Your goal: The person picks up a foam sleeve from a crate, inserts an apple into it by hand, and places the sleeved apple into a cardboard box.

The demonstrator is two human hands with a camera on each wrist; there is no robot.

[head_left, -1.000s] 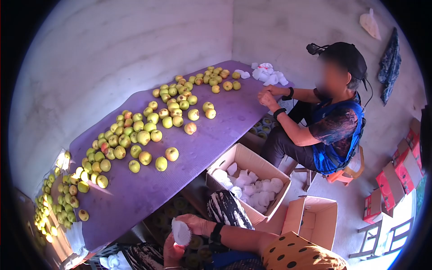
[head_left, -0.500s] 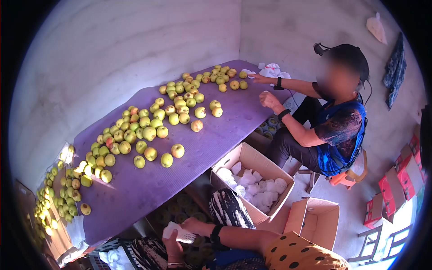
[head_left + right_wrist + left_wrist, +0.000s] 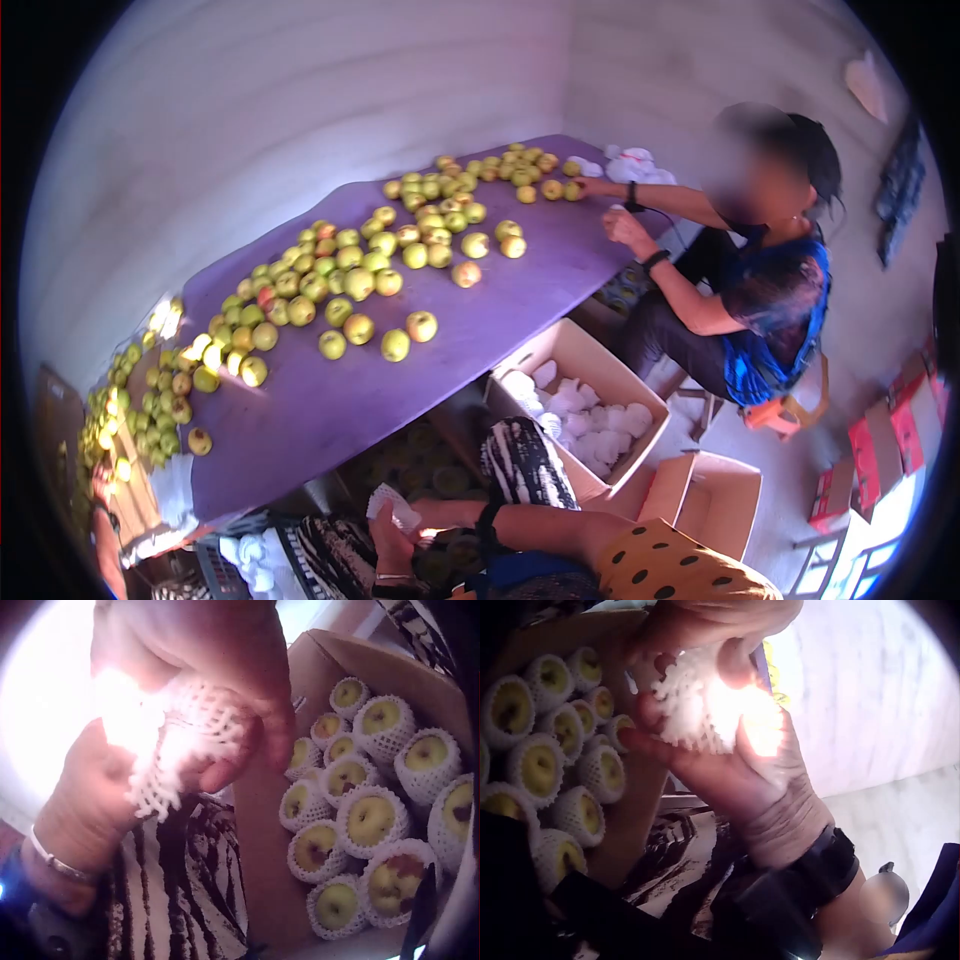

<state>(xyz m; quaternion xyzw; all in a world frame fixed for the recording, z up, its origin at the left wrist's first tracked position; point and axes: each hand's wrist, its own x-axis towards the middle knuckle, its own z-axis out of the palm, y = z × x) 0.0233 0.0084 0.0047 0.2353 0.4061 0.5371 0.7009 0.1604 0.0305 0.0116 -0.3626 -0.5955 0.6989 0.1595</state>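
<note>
Between left hand (image 3: 392, 545) and right hand (image 3: 445, 513), pinched a foam net (image 3: 214, 724) in curled fingers, seemingly spreading it; could not see inside for glare. Below both, had netted apples (image 3: 371, 819) in a box (image 3: 264, 900). Next likely called for widening the net around an apple.

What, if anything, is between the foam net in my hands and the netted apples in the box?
In the right wrist view, the box's side wall stands between the foam net and the netted apples; apart from your fingers, I see nothing else blocking.
</note>
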